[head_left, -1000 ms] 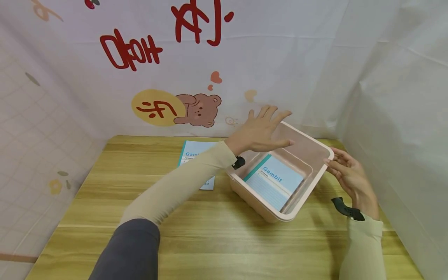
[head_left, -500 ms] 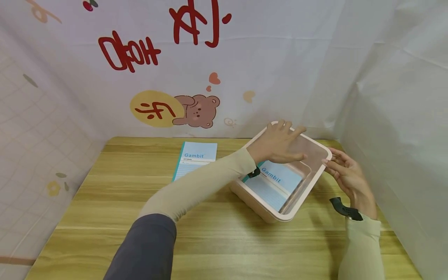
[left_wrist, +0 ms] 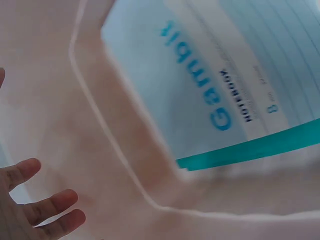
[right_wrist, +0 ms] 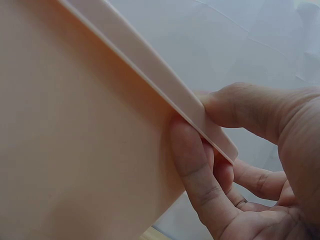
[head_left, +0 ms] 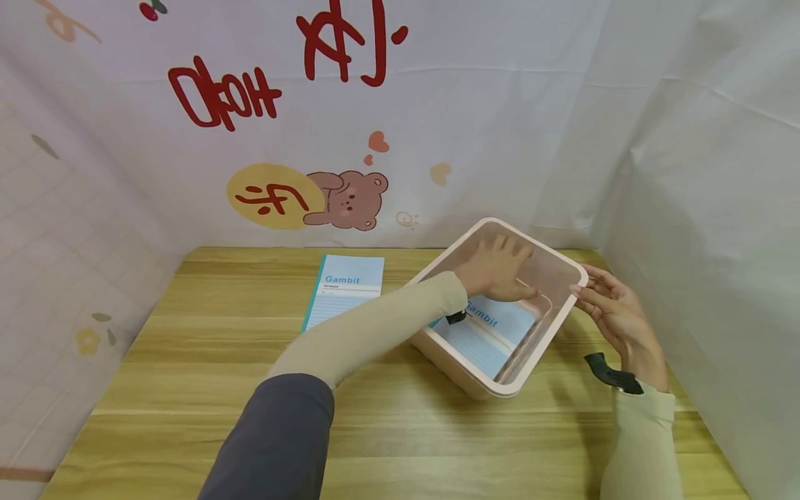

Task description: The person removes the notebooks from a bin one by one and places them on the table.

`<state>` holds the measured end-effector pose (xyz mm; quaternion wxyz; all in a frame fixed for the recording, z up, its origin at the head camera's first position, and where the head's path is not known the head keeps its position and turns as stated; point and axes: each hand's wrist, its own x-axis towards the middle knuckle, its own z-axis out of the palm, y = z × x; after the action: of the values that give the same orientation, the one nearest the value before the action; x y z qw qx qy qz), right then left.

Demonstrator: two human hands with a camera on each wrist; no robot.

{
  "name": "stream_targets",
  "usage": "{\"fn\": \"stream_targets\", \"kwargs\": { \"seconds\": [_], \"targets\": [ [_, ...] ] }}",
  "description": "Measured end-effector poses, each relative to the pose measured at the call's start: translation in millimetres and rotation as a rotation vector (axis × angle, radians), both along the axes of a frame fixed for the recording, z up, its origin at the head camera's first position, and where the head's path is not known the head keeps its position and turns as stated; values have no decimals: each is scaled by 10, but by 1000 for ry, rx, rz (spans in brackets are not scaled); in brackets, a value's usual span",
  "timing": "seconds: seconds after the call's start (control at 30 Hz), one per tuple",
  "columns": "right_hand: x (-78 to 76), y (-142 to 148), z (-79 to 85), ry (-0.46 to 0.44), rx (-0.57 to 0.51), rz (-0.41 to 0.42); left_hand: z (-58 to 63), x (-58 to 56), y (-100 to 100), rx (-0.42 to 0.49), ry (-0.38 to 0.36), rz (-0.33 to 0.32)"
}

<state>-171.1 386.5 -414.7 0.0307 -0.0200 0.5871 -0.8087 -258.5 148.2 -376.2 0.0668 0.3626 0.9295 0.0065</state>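
Note:
A pale pink plastic bin (head_left: 459, 371) stands turned at an angle on the right half of the table. Inside it lies a light blue Gambit notebook (left_wrist: 145, 95) with a teal spine, partly covered by my left forearm in the head view. My left hand (head_left: 500, 269) reaches into the bin, fingers spread, holding nothing; in the left wrist view its fingers (left_wrist: 55, 202) are apart from the notebook. With thumb and fingers, my right hand (head_left: 615, 309) pinches the bin's rim (right_wrist: 150, 75) at its right corner.
Another Gambit notebook (head_left: 346, 278) lies on the wooden table (head_left: 206, 361), left of the bin, its lower part hidden by my left sleeve. A printed white curtain (head_left: 500, 125) hangs behind the table, and plain white sheeting (head_left: 719, 229) rises along the right side.
My left hand has moved right and down, from above the bin's far left rim to inside the bin. The notebook outside shows more now. My right hand still grips the rim.

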Motion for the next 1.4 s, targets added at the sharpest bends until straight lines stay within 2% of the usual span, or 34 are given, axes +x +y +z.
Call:
{"fn": "stream_targets", "kwargs": {
  "seconds": [0.2, 0.47, 0.6, 0.73, 0.8, 1.0, 1.23, 1.4],
  "targets": [
    [-7, -3, -9, 6, -1, -1, -142, -18, 46, -23, -54, 13],
    [-7, 9, 0, 0, 28, -2, -254, -28, 162, -132, -79, -16],
    [-10, 15, 4, -10, 33, -8, -300, -19, 210, -148, -54, -32],
    [-14, 10, 7, -17, 33, -6, -367, -21, 218, -164, 1, -46],
    [-13, 7, 4, -16, 34, -7, -408, -21, 216, -150, 5, -53],
    [-14, 5, -22, -1, 18, -5, -547, -4, 197, -98, -21, -64],
    [-13, 9, -30, 25, 5, 5, -657, 13, 219, -142, -126, -63],
    [-5, 19, -32, 22, 1, 4, -668, 38, 229, -168, -129, -79]
  ]
}}
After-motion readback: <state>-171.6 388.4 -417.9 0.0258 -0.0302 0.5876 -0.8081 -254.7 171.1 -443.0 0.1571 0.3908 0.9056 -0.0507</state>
